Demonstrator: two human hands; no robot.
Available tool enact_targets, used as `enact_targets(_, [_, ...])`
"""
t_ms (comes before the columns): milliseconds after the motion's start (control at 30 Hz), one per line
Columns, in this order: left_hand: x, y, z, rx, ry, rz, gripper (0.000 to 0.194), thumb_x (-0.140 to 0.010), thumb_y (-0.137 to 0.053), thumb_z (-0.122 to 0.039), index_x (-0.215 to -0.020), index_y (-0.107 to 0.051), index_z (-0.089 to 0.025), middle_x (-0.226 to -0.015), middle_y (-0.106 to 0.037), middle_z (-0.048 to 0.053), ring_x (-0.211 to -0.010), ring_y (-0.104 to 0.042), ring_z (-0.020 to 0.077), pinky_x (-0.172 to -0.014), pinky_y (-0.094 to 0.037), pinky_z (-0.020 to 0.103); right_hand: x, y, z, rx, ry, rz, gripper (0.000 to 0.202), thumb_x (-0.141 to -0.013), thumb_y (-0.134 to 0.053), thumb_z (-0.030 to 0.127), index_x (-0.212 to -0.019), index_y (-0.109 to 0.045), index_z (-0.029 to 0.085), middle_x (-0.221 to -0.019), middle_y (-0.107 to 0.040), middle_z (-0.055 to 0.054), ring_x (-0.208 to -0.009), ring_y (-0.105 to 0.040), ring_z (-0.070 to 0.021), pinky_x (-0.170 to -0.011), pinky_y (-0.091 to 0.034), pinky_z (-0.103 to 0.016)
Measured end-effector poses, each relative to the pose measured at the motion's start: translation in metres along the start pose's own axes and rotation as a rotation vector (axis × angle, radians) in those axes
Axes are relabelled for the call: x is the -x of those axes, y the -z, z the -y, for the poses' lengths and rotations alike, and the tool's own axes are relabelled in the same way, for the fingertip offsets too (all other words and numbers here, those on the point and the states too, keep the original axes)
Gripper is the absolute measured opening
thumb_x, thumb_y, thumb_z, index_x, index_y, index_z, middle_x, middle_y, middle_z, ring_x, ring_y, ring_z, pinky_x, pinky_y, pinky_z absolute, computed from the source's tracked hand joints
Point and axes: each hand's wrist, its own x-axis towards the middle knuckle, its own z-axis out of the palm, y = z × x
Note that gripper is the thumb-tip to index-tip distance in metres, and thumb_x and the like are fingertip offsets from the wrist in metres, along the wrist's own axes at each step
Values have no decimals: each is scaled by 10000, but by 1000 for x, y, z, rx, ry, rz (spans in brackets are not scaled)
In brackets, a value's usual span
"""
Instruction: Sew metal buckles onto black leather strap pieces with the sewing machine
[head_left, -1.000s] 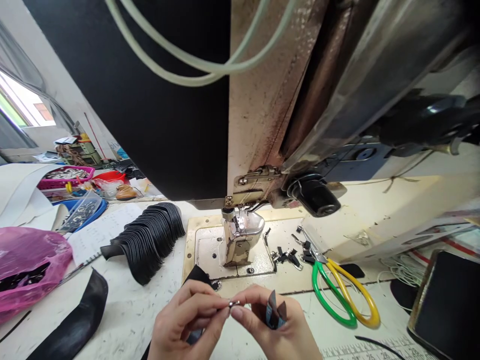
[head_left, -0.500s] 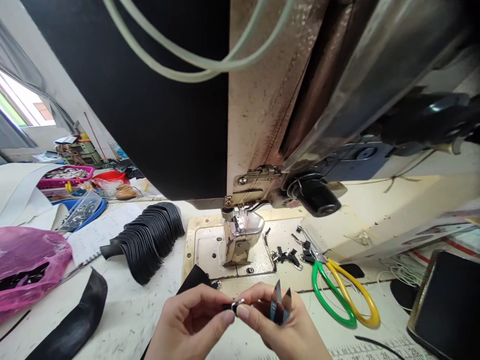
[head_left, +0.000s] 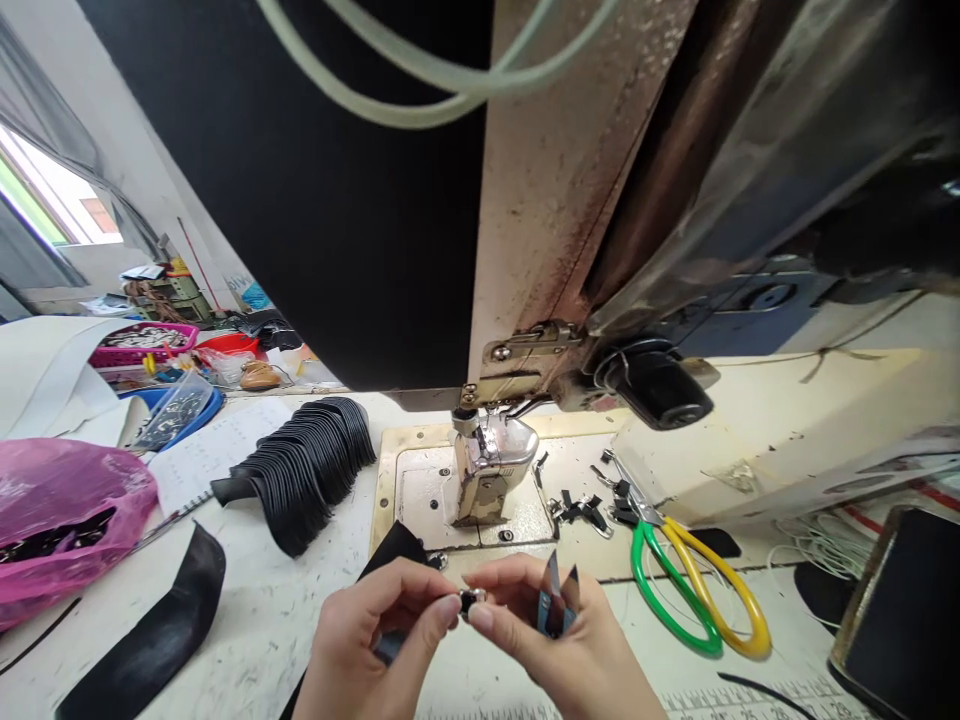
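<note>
Low in the centre, my left hand [head_left: 379, 635] pinches one side of a small metal buckle with a black strap piece [head_left: 469, 602]. The thumb and forefinger of my right hand [head_left: 551, 640] close on its other side. Small thread snips [head_left: 556, 605] sit within my right palm, blades pointing up. Part of a black strip [head_left: 397, 550] shows behind my left hand. Just beyond both hands stands the sewing machine's post [head_left: 491, 470]. Right of the post lie several small buckles with black tabs [head_left: 581, 510].
Green and yellow-handled scissors [head_left: 701, 590] lie at right, near a dark tablet-like object [head_left: 904, 600]. A row of black strips [head_left: 307, 470], a black leather piece [head_left: 154, 635] and a pink bag [head_left: 67, 520] are at left. The machine head [head_left: 540, 220] hangs above.
The buckle between my fingertips has turned, showing its black part more. The whole view has shifted slightly, with the bench items appearing further right. Both hands keep their pinch.
</note>
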Motion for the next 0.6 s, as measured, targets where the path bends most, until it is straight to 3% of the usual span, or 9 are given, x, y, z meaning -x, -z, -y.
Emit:
enact_targets(133, [-2, 9, -3, -155, -61, 43, 187, -875, -637, -365, -789, -717, -220, -750, -751, -3, -708, -701, 156, -665, -503, 200, -2, -6, 4, 176, 32, 53, 223, -715, -798, 418, -715, -783, 195, -600, -629, -5, -583, -444, -150, -572, -359, -272])
enact_targets(233, [-9, 36, 0, -279, -49, 106, 198, -908, -579, -393, -878, -697, -238, -781, -731, -8, -721, -671, 160, -666, -484, 221, -2, -4, 1, 260, 26, 87, 247, -746, -757, 442, -729, -764, 196, -678, -685, -24, -623, -500, -175, -603, -390, -285])
enact_targets(300, [-12, 63, 10, -373, 61, 50, 238, -895, -578, -459, -908, -662, -237, -730, -683, -20, -668, -621, 159, -616, -444, 228, -3, 4, -4, 294, -12, 74, 254, -739, -757, 448, -721, -750, 194, -656, -665, -16, -619, -503, -175, -591, -380, -282])
enact_targets(333, [-13, 75, 17, -412, 162, 14, 291, -874, -589, -510, -855, -650, -226, -645, -636, -32, -605, -582, 156, -572, -411, 230, -3, 9, -7, 295, -36, 63, 258, -733, -762, 447, -711, -741, 191, -635, -642, -7, -607, -489, -167, -579, -366, -278])
enact_targets(400, [-10, 92, 35, -334, 434, 65, 431, -814, -623, -589, -648, -610, -192, -487, -545, -39, -484, -519, 150, -496, -365, 233, -3, 18, -13, 272, -86, 61, 272, -720, -770, 451, -693, -725, 184, -592, -597, 12, -574, -452, -148, -554, -337, -270])
enact_targets(433, [-7, 95, 44, -292, 504, 107, 484, -783, -630, -626, -588, -596, -184, -446, -522, -36, -434, -501, 153, -456, -353, 241, -2, 21, -15, 258, -105, 69, 281, -708, -777, 453, -684, -720, 179, -576, -585, 16, -560, -439, -140, -544, -328, -266])
enact_targets(500, [2, 87, 58, -152, 561, 241, 493, -672, -723, -645, -627, -674, -157, -515, -610, 0, -498, -581, 183, -496, -422, 257, -1, 23, -18, 229, -122, 84, 287, -695, -783, 450, -673, -719, 171, -578, -614, 4, -558, -455, -141, -550, -342, -265])
enact_targets(600, [15, 56, 63, 118, 562, 359, 548, -560, -791, -636, -868, -757, -184, -787, -759, 75, -834, -706, 314, -757, -543, 378, 1, 20, -17, 173, -120, 65, 270, -688, -789, 430, -675, -724, 168, -607, -690, -32, -582, -520, -162, -574, -374, -275])
